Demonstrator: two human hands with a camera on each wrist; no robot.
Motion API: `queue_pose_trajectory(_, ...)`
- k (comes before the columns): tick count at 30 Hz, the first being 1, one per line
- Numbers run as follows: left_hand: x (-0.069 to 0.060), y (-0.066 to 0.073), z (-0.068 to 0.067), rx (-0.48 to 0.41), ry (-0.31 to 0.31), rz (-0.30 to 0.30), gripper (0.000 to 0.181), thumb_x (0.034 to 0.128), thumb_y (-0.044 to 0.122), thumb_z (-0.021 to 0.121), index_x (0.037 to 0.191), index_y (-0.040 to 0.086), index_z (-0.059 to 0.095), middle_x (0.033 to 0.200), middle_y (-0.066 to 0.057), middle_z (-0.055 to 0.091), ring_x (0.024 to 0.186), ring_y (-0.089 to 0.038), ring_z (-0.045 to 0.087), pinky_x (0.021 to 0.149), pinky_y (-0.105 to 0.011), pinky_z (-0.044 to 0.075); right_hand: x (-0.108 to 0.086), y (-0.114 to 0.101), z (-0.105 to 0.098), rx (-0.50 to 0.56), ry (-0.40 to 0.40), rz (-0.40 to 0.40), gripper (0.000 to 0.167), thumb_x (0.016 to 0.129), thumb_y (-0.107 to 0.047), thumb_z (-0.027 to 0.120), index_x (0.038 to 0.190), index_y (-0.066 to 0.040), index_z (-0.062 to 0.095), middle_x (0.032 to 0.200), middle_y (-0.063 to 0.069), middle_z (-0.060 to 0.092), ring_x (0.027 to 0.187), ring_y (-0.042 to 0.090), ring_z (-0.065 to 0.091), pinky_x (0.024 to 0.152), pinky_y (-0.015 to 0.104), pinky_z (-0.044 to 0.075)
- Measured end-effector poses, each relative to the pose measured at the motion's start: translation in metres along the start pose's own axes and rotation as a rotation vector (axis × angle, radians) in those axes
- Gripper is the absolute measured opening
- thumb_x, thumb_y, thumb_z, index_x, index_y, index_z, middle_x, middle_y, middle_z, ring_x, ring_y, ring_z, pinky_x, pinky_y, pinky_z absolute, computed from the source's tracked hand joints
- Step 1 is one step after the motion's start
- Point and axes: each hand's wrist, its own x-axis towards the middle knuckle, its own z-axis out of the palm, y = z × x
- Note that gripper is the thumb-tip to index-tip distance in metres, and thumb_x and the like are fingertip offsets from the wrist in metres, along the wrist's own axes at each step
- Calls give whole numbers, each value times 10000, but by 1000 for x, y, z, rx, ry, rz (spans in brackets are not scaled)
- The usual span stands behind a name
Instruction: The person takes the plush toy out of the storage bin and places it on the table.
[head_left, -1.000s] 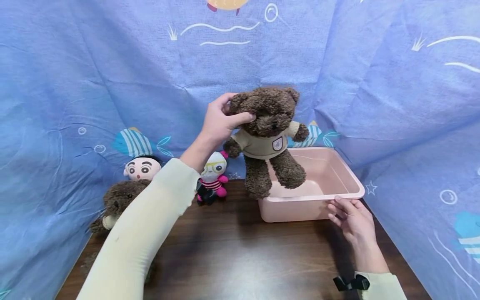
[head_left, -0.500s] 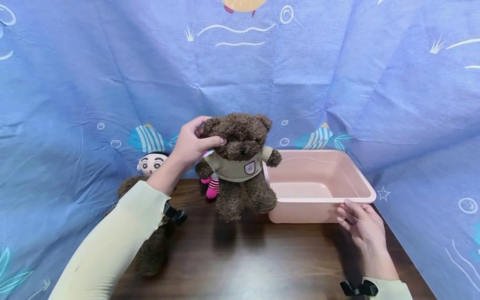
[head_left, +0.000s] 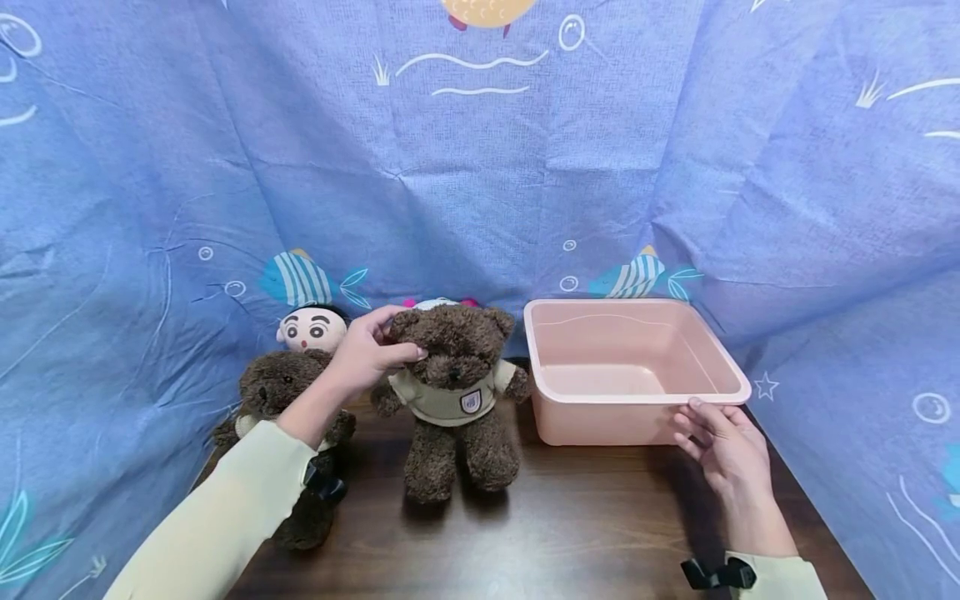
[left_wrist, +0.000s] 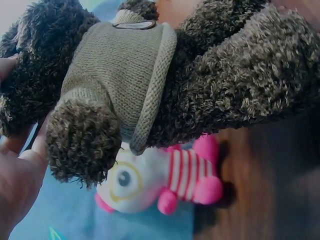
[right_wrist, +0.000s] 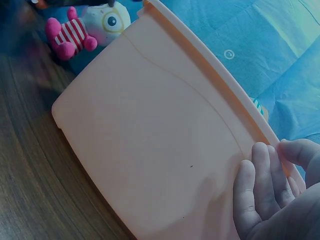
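Observation:
A brown teddy bear (head_left: 453, 404) in a beige sweater is upright left of the table's middle. My left hand (head_left: 367, 354) grips it by the side of its head, thumb across the face. Its feet are close over the tabletop; whether they touch I cannot tell. In the left wrist view the bear's knitted sweater (left_wrist: 117, 70) fills the upper part. My right hand (head_left: 726, 454) pinches the front rim of a pink plastic bin (head_left: 600, 421) near its right corner. The right wrist view has the thumb over the rim and fingers (right_wrist: 244, 192) against the outer wall.
Behind the held bear, a pink-and-white plush doll (left_wrist: 131, 182) is mostly hidden in the head view. A second brown bear (head_left: 273, 379) and a black-haired doll (head_left: 313, 329) stand at the left. A blue printed cloth (head_left: 480, 167) encloses the wooden table (head_left: 585, 508).
My left hand has carried the bear from over the bin leftward and down, close to the tabletop in front of the pink-and-white doll. My right hand stays on the bin's rim.

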Motion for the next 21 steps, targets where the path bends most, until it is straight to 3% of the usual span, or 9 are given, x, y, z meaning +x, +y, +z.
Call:
queue_pose_trajectory(2,-3,-9,-2,-11,-18,-29,632,817,39,799,1409,112,590,890,3,668,577,-77,516,501,-222,469,0,0,0,1,0,1,122,983,-53,680,904,-146,681,812,23,793,711,150,774,582,348,628)
queue_pose_trajectory(6,-9,-26,-6,-60,-69,-75,596,840,-1,762,1402,80,580,926,-19,700,617,-88,577,513,-217,465,0,0,0,-5,12,1,101,976,-65,695,917,-146,687,815,22,793,711,152,773,583,352,628)
queue_pose_trajectory(10,-12,-38,-10,-20,-102,-102,594,842,2,753,1404,64,569,864,-48,635,625,-93,573,525,-213,467,1,-1,0,-18,28,1,75,965,-87,718,933,-149,689,819,17,793,717,148,774,588,352,629)
queue_pose_trajectory(17,-15,-58,-14,19,-138,-182,681,866,36,743,1493,49,478,967,-132,571,840,-180,721,693,-270,599,1,-1,1,-23,39,5,69,965,-93,719,937,-148,689,815,17,794,721,147,775,589,348,629)
queue_pose_trajectory(21,-16,-70,-16,26,-132,-213,691,880,42,741,1507,42,452,1004,-136,622,855,-181,714,755,-305,615,0,-1,1,-26,38,11,75,969,-86,711,938,-151,690,814,15,793,719,146,774,591,349,629)
